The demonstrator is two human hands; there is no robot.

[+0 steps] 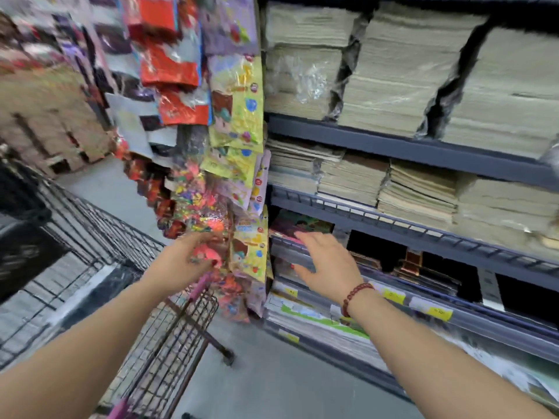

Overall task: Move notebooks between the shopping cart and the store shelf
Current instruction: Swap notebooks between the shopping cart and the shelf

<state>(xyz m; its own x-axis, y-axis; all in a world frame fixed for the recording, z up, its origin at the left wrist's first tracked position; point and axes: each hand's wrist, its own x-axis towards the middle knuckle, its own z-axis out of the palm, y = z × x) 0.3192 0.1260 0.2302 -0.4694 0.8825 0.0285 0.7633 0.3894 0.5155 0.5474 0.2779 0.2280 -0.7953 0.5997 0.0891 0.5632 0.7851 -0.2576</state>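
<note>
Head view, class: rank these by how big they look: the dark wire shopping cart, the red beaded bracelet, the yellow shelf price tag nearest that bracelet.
1. Dark wire shopping cart, far the largest.
2. Red beaded bracelet and yellow shelf price tag: these look alike in size, so I leave them unranked.

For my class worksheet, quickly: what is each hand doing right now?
Left hand: at the hanging packets; grip too blurred to tell.
Right hand: open, empty, at the shelf.
</note>
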